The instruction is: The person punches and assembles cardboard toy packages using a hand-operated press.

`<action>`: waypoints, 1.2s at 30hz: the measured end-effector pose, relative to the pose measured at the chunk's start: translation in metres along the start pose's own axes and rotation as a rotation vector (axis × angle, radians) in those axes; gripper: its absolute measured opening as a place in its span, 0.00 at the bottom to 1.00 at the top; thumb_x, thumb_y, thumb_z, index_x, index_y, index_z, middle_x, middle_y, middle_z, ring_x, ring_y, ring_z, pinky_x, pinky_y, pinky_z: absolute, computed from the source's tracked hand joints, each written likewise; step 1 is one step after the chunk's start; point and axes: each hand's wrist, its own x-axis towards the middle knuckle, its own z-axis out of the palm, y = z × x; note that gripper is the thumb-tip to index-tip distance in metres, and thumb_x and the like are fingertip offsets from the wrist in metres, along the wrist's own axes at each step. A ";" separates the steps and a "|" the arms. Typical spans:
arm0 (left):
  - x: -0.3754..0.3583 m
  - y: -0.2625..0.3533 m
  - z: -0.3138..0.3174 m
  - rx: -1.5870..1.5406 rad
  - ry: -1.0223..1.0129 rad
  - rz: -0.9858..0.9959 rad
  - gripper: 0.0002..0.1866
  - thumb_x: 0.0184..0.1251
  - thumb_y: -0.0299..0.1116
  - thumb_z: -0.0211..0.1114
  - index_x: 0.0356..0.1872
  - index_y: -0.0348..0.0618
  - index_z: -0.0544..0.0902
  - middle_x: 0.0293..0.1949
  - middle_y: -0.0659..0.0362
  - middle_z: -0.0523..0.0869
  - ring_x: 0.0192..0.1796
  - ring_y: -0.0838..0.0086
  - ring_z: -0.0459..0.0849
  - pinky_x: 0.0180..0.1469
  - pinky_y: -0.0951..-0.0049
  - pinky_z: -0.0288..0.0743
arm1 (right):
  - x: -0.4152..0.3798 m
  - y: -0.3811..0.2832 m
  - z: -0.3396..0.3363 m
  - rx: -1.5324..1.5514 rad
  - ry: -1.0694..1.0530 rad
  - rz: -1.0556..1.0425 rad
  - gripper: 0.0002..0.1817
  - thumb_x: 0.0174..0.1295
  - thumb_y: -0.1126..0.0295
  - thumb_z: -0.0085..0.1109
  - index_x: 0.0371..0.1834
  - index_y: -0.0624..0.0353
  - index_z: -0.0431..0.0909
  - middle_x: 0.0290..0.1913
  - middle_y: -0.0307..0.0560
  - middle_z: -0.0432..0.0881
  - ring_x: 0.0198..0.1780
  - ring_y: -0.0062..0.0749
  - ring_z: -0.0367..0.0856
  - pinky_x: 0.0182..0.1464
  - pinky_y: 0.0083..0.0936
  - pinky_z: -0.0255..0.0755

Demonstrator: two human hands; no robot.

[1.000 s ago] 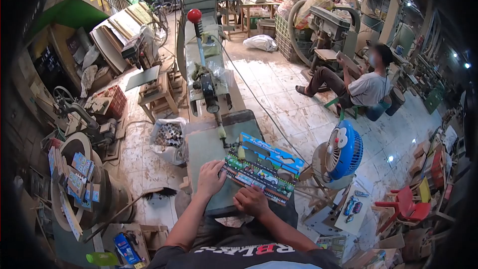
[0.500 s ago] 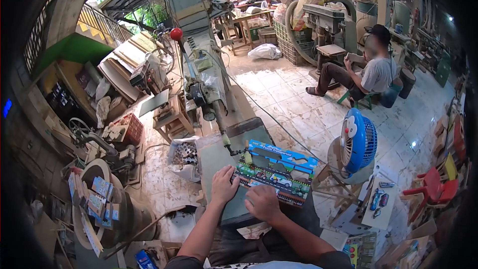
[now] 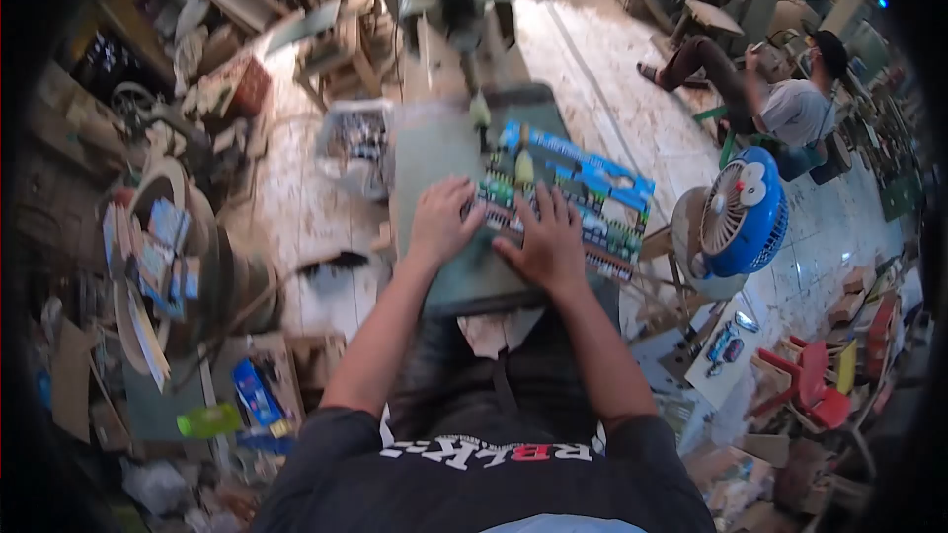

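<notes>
A printed wooden puzzle board (image 3: 624, 183) with a blue top strip, road pictures and cut-out shapes lies on the grey-green machine table (image 3: 420, 153), its right part reaching past the table's edge. My left hand (image 3: 442, 222) rests flat at the board's left edge, fingers stretched forward. Spread over the board's lower middle are the fingers of my right hand (image 3: 548, 237), palm down. Just ahead of the hands, the machine's thin arm tip (image 3: 480, 116) comes down near the board's upper left corner. Motion blur hides the finer details.
Right of the table stands a blue fan (image 3: 741, 212). Cut vehicle pieces (image 3: 726, 347) lie on a pale board below it. A drum (image 3: 163, 257) at left carries printed pieces. A white sack (image 3: 355, 148) stands left of the table. A seated person (image 3: 795, 109) works at upper right.
The view has tilted downward, so my shirt now shows. My right hand has gone from loosely curled near the board's lower edge to spread out on the board. My left hand stays at its left edge.
</notes>
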 end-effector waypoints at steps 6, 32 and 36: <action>0.001 0.003 -0.002 0.022 0.016 -0.011 0.25 0.72 0.45 0.74 0.65 0.43 0.88 0.71 0.51 0.87 0.77 0.54 0.79 0.80 0.51 0.67 | 0.008 0.014 0.001 -0.029 -0.036 -0.025 0.47 0.60 0.35 0.74 0.77 0.52 0.77 0.82 0.63 0.70 0.84 0.65 0.64 0.81 0.61 0.57; 0.021 0.001 -0.013 0.172 -0.332 -0.034 0.51 0.69 0.68 0.71 0.87 0.54 0.66 0.88 0.56 0.66 0.90 0.58 0.58 0.91 0.50 0.45 | 0.082 0.038 -0.004 -0.016 -0.254 -0.228 0.58 0.49 0.30 0.77 0.81 0.51 0.73 0.79 0.53 0.74 0.81 0.52 0.71 0.86 0.58 0.53; 0.018 0.004 -0.012 0.143 -0.309 -0.035 0.51 0.67 0.69 0.72 0.86 0.54 0.69 0.88 0.57 0.67 0.90 0.59 0.59 0.91 0.49 0.45 | 0.095 0.058 0.003 0.000 -0.206 -0.394 0.55 0.48 0.29 0.78 0.77 0.50 0.78 0.72 0.56 0.81 0.78 0.53 0.74 0.84 0.60 0.57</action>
